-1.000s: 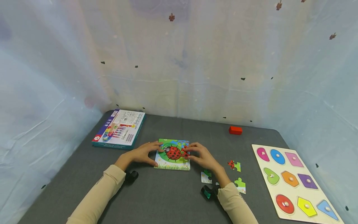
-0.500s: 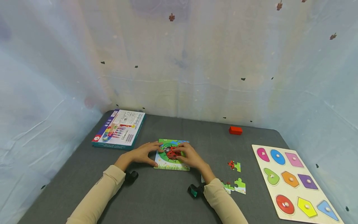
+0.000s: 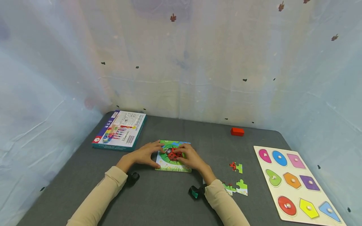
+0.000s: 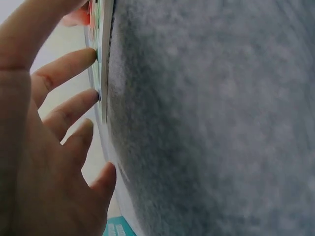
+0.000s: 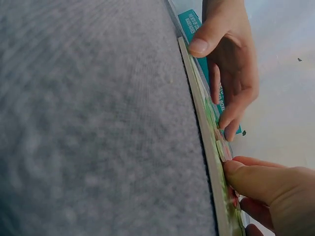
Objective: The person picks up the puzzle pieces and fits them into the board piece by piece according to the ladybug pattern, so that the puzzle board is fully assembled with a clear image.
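A square ladybug puzzle board lies flat on the grey table, printed with grass, flowers and sky. My left hand steadies its left side, thumb at the near corner and fingers spread over the edge. The left wrist view shows the fingertips right at the board's rim. Above the ladybug picture, my right hand pinches a small puzzle piece between thumb and fingers, low over the board. The fingers hide most of that piece in the head view.
Several loose puzzle pieces lie at the right, some partly behind the right forearm. A shape-knob board sits at the far right. Toward the back are a red block and a flat teal-sided box.
My right hand has moved left from the board's right edge to over its middle, the puzzle piece in its fingers, then held nearly still. The left hand stays in place.
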Demonstrator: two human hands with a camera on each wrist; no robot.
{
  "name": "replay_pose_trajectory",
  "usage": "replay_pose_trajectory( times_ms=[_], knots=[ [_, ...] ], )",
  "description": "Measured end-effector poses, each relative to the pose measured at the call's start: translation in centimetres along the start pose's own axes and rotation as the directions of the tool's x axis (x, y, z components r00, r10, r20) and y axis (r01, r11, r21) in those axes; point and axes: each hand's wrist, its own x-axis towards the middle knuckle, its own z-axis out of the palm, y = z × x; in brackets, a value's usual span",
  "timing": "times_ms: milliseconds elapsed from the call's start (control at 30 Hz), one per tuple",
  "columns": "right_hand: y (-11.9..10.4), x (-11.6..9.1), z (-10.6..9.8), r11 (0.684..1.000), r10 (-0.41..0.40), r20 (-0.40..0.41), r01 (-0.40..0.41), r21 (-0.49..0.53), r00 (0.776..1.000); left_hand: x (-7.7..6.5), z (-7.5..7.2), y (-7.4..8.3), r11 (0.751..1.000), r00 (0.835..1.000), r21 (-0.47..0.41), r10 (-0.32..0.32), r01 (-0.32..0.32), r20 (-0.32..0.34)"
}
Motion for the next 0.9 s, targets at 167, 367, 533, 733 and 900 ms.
replay_pose_trajectory(
  times_ms=[167, 367, 533, 733, 900],
  knots=[
    [0.0, 0.1, 0.1, 1.000, 0.005, -0.001, -0.005, -0.019, 1.000, 0.6, 0.2, 0.5, 0.998, 0.999, -0.030, 0.047, -0.047, 0.023],
    [0.0, 0.1, 0.2, 1.000, 0.007, -0.002, -0.007, -0.001, 1.000, 1.3, 0.7, 0.8, 0.993, 0.992, -0.066, 0.100, -0.094, 0.084],
    [0.0, 0.1, 0.3, 1.000, -0.008, -0.003, 0.008, 0.002, 1.000, 1.6, 1.1, 0.5, 0.993, 0.989, -0.048, 0.109, -0.104, 0.100],
    [0.2, -0.3, 0.0, 0.999, -0.003, -0.002, 0.003, 0.041, 1.000, 1.8, 1.2, 0.4, 0.992, 0.986, -0.035, 0.127, -0.124, 0.109],
    [0.3, -1.3, -1.2, 0.991, 0.043, -0.056, -0.036, 0.126, 0.997, 1.8, 0.8, 0.5, 0.993, 0.985, -0.056, 0.113, -0.107, 0.129]
  ],
)
